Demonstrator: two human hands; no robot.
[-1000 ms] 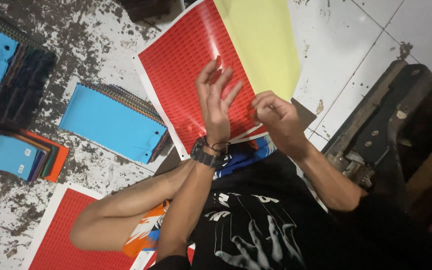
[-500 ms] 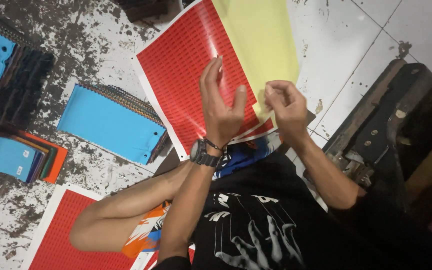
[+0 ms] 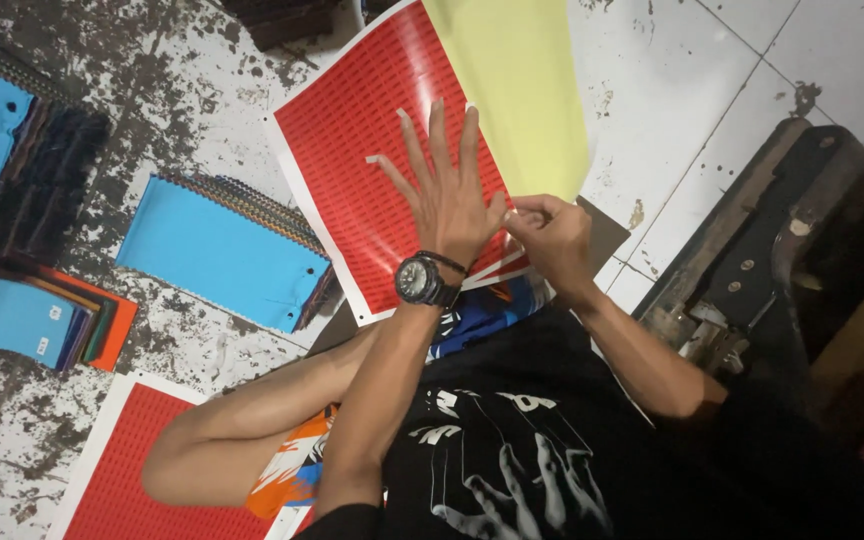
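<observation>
Item in hand: a large red sheet of small peel-off sticker labels (image 3: 372, 170) with a yellow backing leaf (image 3: 512, 90) folded up behind it, lying across the person's lap over the stained tiled floor (image 3: 692, 90); the left hand (image 3: 447, 195), with a black wristwatch (image 3: 420, 280), lies flat on it with fingers spread wide, while the right hand (image 3: 550, 232) pinches narrowly at the sheet's lower edge. Step judged: lifting a label or edge, calling for a clean peel against the steadying palm. No containers proper; nearby lie blue-covered spiral notebooks (image 3: 217, 250) and a second red sheet (image 3: 142, 470).
</observation>
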